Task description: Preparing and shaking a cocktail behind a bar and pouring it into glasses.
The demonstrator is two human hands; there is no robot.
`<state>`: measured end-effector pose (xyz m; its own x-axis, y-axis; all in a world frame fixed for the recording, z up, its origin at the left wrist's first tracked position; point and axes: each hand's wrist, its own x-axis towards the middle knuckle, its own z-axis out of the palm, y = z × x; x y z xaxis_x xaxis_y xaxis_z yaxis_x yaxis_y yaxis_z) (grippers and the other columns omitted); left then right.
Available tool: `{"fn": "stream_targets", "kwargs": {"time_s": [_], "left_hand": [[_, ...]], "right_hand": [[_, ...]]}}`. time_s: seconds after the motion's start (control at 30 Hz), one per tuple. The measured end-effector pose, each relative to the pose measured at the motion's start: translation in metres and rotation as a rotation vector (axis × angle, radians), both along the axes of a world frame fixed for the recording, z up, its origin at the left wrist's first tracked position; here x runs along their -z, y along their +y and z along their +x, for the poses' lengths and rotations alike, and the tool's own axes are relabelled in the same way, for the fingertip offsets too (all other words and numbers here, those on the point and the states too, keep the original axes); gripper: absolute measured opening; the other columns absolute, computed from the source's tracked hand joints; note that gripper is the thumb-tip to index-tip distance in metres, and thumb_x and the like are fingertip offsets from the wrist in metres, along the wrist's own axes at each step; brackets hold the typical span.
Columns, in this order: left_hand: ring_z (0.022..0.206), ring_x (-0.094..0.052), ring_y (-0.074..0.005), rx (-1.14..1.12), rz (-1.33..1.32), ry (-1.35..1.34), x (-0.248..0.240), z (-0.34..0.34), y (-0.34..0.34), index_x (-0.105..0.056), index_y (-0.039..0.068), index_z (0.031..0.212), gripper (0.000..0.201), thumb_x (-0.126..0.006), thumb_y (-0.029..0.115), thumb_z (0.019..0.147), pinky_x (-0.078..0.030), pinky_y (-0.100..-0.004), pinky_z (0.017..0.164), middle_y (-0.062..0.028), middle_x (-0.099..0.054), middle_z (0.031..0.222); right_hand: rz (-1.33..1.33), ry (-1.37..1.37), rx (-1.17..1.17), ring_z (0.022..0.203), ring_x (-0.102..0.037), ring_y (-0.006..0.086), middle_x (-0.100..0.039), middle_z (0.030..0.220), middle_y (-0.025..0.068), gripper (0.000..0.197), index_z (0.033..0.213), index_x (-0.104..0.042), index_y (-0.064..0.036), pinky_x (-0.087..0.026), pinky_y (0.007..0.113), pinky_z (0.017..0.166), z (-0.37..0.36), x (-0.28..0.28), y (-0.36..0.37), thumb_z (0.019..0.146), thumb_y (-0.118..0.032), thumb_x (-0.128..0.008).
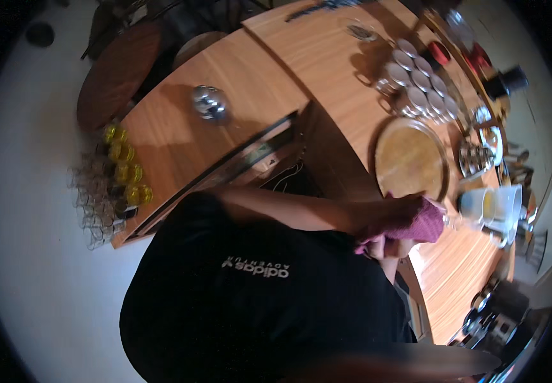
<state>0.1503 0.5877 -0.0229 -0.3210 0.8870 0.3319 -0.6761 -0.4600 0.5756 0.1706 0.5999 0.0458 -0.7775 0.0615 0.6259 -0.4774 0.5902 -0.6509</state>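
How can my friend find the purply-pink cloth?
Find the big wooden counter, then the round tan tray on it. Just below the tray in the picture, the person's hands meet at a bunched cloth. It is crumpled and purply-pink, while the tray is flat and the containers to its right are see-through.

This looks like a kitchen or a café's serving area: the wooden table (257, 70) carries clustered cups (417, 80), a round tray (411, 159), plastic jugs (506, 207) and yellow glasses (124, 153) beside rows of clear glasses (97, 204), with a round brown seat or tabletop (119, 76) nearby.
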Motion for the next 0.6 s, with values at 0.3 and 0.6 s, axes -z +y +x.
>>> {"fn": "stream_targets", "kwargs": {"time_s": [0.3,0.6], "left_hand": [[0.129,-0.05,-0.0267,-1.239,-0.487,0.581,0.054,-0.212,-0.308,-0.039,0.003,0.143,0.068,-0.074,0.028,0.09,-0.039,-0.0403,0.111,-0.017,-0.05,0.134],[0.134,-0.048,-0.0282,-1.327,-0.44,0.954,0.134,-0.325,-0.307,-0.026,0.002,0.153,0.121,-0.1,0.033,0.062,-0.039,-0.0437,0.114,-0.0189,-0.042,0.147]], "right_hand": [[0.563,-0.005,-0.08,0.083,-0.073,0.0018,-0.077,0.113,-0.0115,0.056,0.125,-0.075,-0.034,-0.056,0.019,0.062,-0.107,0.006,-0.1,0.078,-0.004,-0.071],[0.562,0.117,-0.157,0.079,-0.068,0.0317,-0.069,0.089,0.0123,0.017,0.095,-0.077,-0.0099,-0.055,0.042,0.069,-0.274,0.051,-0.138,0.082,-0.02,-0.081]]}}
